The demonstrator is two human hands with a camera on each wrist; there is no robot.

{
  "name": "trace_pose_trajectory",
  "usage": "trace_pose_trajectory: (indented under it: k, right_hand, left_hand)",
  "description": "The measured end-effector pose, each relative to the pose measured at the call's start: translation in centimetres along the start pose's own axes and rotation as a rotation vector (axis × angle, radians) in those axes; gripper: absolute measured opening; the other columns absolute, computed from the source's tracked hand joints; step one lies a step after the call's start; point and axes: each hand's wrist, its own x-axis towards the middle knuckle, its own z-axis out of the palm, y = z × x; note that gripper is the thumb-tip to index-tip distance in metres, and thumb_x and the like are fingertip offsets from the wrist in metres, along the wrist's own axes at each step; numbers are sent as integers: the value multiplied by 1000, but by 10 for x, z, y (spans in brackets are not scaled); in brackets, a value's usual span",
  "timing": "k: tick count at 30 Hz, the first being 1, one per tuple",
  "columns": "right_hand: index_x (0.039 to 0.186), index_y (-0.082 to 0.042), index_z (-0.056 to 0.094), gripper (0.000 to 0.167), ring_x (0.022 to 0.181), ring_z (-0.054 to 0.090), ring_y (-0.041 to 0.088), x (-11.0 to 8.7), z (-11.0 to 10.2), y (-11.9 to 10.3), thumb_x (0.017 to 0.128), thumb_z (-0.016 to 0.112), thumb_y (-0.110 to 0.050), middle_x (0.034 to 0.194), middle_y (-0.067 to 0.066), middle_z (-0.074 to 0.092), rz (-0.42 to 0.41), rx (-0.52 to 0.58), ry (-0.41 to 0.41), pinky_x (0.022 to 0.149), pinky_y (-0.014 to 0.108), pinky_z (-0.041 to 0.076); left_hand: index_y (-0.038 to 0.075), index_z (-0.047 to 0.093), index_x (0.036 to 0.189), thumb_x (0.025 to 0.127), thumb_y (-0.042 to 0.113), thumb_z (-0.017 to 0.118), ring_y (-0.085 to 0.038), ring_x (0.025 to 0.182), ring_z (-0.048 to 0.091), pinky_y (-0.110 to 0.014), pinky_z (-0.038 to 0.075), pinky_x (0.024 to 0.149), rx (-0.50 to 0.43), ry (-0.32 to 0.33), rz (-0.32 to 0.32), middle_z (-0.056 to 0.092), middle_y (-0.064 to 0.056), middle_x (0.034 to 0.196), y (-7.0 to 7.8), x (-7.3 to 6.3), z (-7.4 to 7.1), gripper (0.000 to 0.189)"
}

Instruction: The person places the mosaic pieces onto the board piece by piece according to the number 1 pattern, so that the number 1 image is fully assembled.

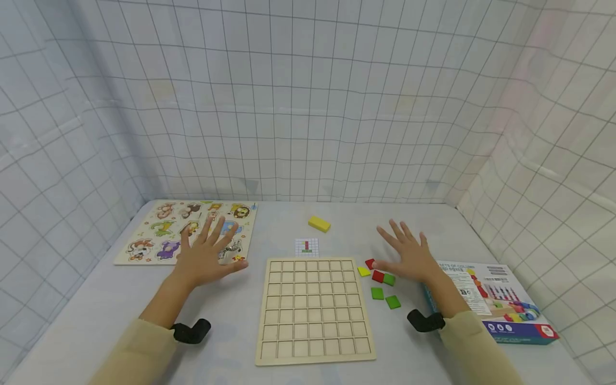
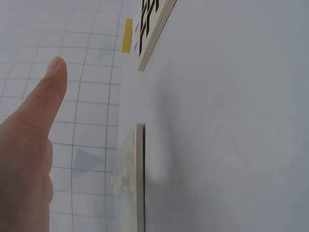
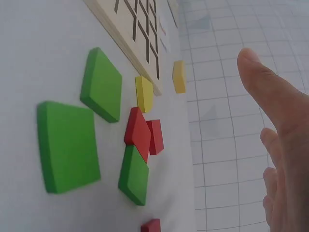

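Note:
Both hands hover with fingers spread and nothing in them. My left hand (image 1: 202,259) is over the near right part of a wooden animal puzzle board (image 1: 149,235). My right hand (image 1: 411,256) hangs just right of several small square tiles: green tiles (image 1: 377,293), red tiles (image 1: 377,276) and a yellow tile (image 1: 363,271). Between the hands lies a wooden grid board (image 1: 313,313) with bare square cells. The right wrist view shows a green tile (image 3: 70,147) lying flat near the board's edge, with the thumb well above the table.
Behind the grid board lies a small pattern card (image 1: 307,247) with a red, green and yellow figure. A yellow block (image 1: 320,224) sits farther back. At the right, a printed toy box (image 1: 500,305) lies partly under the right forearm. Checked cloth walls (image 1: 298,107) enclose the table.

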Motion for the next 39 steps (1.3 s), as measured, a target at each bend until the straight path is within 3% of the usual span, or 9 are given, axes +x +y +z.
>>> trace_pose_trajectory:
  k: [4,10,15,19,24,33,39]
  right_hand:
    - [154,-18,32,86,147,11,36,-3,13,-3,86,62,-62,160,15,21,10,107,14,112,64,2]
    - [143,-3,49,67,139,32,39,-7,34,-7,91,67,-41,149,17,41,-4,282,22,109,59,28]
    - [129,-3,63,47,126,48,38,-8,44,-13,92,69,-31,133,16,56,-15,268,35,100,56,40]
    - [119,-4,70,35,106,58,27,-7,49,-17,91,71,-25,113,8,63,-36,250,48,88,47,49]
    - [109,-2,73,25,89,55,18,-5,53,-19,90,72,-18,99,1,63,-85,239,57,73,36,49]
    - [105,-4,74,23,81,52,13,-3,55,-22,89,73,-21,96,0,61,-71,249,42,68,32,47]
    - [103,-3,74,22,77,49,12,-1,56,-26,88,75,-19,93,-1,59,-41,247,54,67,31,45]
  left_hand:
    - [22,20,158,83,77,49,-33,148,-7,-68,-11,106,6,22,12,6,-13,163,9,-7,8,97]
    - [23,27,156,83,76,51,-36,148,4,-71,-2,107,0,43,63,15,-13,162,31,-19,23,94]
    - [20,31,155,79,78,54,-38,146,14,-70,2,107,-17,37,98,22,-12,160,46,-28,35,98]
    - [16,32,154,79,75,56,-39,145,16,-69,6,108,-93,14,126,24,-14,158,55,-33,41,99]
    - [12,31,154,81,72,58,-39,145,19,-67,13,109,-195,-32,169,26,-16,158,61,-40,46,99]
    - [6,29,154,85,62,61,-34,146,19,-59,20,112,-383,-94,241,23,-13,159,65,-42,55,95]
    - [7,28,154,85,62,62,-30,146,19,-57,17,113,-394,-94,233,22,-11,160,64,-42,63,95]
